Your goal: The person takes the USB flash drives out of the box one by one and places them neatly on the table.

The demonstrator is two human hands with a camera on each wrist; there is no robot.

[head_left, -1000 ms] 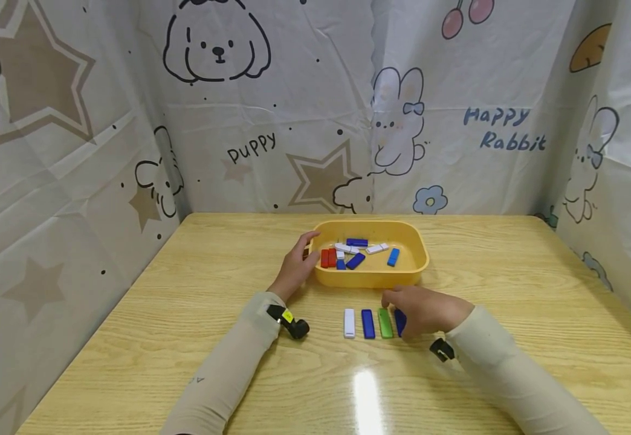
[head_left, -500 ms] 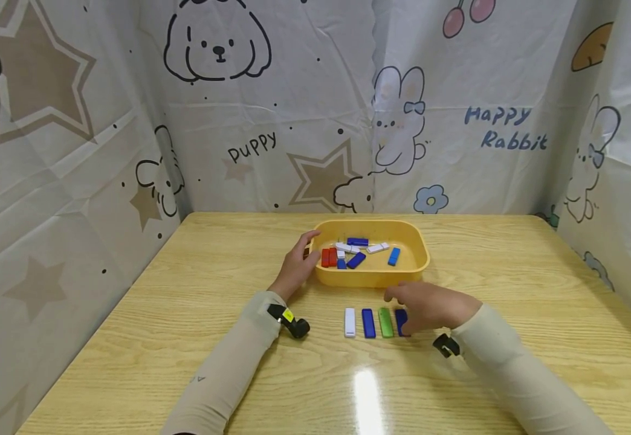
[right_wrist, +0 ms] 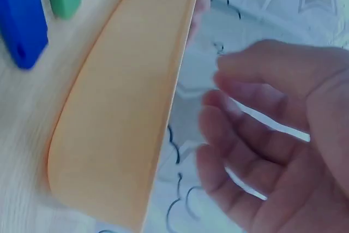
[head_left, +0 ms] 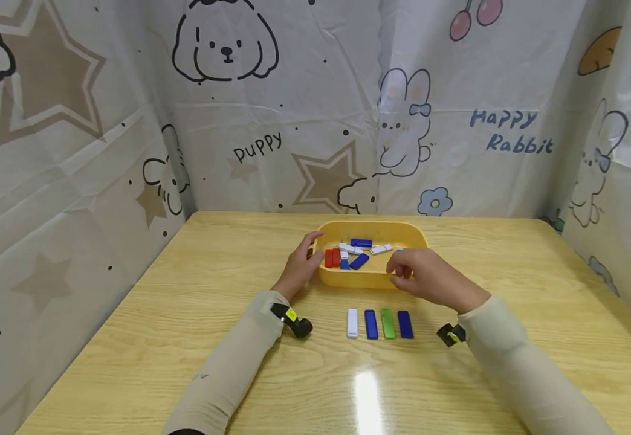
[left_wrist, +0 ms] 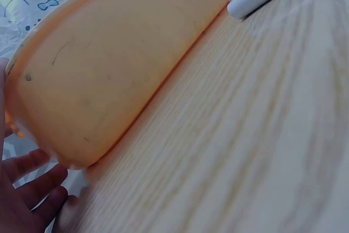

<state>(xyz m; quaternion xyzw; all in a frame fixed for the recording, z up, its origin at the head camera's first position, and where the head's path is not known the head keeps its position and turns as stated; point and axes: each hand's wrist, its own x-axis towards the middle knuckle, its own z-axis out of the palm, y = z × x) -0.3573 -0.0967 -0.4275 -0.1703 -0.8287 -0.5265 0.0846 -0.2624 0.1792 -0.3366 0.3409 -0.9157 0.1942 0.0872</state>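
Note:
My left hand (head_left: 298, 266) holds the left end of a yellow plastic bin (head_left: 359, 280), its thumb by the rim; the left wrist view shows fingers (left_wrist: 46, 184) against the bin's end. Over the bin's front right rim hovers my right hand (head_left: 430, 278), loosely curled with nothing visible between thumb and fingers. It hides most of a light blue stick in the bin. In front of the bin, flat sticks resembling USB sticks lie in a row: white (head_left: 352, 323), blue (head_left: 371, 324), green (head_left: 388, 324) and dark blue (head_left: 405, 324).
Inside the bin are red sticks (head_left: 332, 258), white sticks (head_left: 381, 249) and blue sticks (head_left: 359, 261). A wooden table (head_left: 212, 260) carries everything. Printed cloth (head_left: 228, 181) hangs behind it and at both sides.
My right hand has left the dark blue stick at the row's right end and risen forward to the bin's rim. The left hand stays at the bin.

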